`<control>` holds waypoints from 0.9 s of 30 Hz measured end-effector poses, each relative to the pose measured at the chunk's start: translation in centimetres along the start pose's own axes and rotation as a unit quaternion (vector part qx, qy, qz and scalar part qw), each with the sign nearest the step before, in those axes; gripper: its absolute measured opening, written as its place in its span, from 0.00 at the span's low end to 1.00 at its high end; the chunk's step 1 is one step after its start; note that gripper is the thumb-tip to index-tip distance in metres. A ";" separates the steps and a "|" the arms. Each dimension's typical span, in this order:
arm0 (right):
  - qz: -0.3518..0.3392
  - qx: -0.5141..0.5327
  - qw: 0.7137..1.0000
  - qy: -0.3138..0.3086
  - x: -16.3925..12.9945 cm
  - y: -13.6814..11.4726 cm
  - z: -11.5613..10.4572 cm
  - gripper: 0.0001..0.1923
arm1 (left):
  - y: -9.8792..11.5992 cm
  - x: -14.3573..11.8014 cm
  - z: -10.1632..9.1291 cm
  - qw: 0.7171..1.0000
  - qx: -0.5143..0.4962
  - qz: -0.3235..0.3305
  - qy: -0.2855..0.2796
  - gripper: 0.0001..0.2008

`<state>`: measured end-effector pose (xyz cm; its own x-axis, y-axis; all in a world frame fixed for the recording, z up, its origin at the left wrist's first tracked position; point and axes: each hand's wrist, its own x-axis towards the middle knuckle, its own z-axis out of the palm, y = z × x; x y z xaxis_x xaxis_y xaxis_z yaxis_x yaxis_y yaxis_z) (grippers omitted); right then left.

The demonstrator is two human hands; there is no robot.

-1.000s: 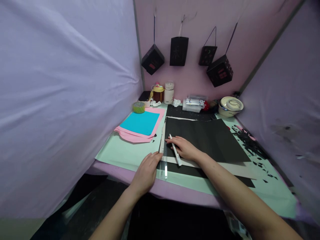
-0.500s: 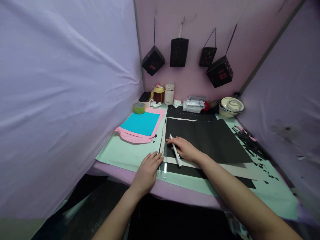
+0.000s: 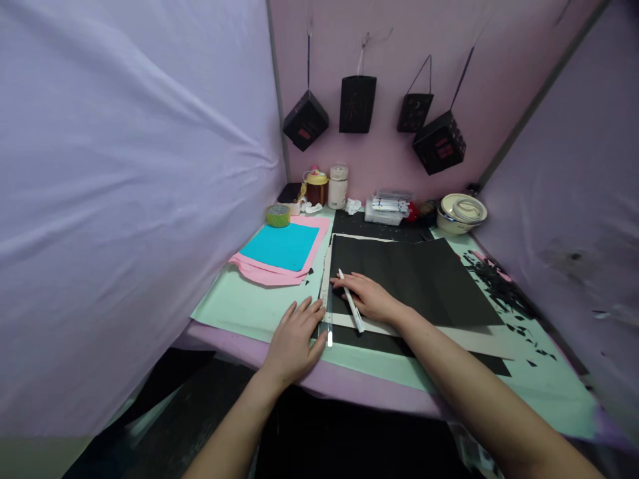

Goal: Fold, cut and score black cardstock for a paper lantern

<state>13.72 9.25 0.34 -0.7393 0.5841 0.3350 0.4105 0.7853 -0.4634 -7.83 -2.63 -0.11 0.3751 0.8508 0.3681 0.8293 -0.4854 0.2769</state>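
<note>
A large black sheet of paper [image 3: 419, 273] lies on the table over a white sheet [image 3: 466, 339] and more black paper. Along its left edge rests a clear ruler [image 3: 329, 332]. The spread fingers of my left hand [image 3: 294, 340] lie at the ruler's left side, fingertips on it and thumb apart, close to its near end. My right hand [image 3: 368, 297] rests on the black sheet with a white pen [image 3: 352, 303] held between its fingers. The pen's pointed end is turned away from me; its other end hangs toward the table's front edge.
Pink and blue paper [image 3: 282, 246] with a green tape roll [image 3: 278, 215] lies at left. Behind stand a white bottle [image 3: 338, 189], a pen box [image 3: 387, 209] and lidded bowl [image 3: 460, 216]. Black scraps [image 3: 499, 286] litter the right side. Black boxes [image 3: 358, 104] hang on the wall.
The ruler has slid slightly away from me. My left thumb has spread away from the fingers, which have shifted a little up the table. One hanging box has turned; my right hand stays nearly still.
</note>
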 end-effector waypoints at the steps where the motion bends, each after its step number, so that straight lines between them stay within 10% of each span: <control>1: 0.000 -0.001 1.000 -0.002 0.0 0.0 0.0 0.21 | 0.0 0.0 0.0 1.000 0.000 0.000 0.000 0.19; 27: 0.005 -0.016 1.000 -0.004 0.0 0.1 0.0 0.21 | 0.4 0.0 0.0 0.999 0.035 -0.024 -0.025 0.20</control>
<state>13.75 9.32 0.28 -0.7400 0.5897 0.3234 0.4341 0.7861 -0.4400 -7.50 -2.81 0.04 0.3538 0.8824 0.3101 0.8727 -0.4307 0.2300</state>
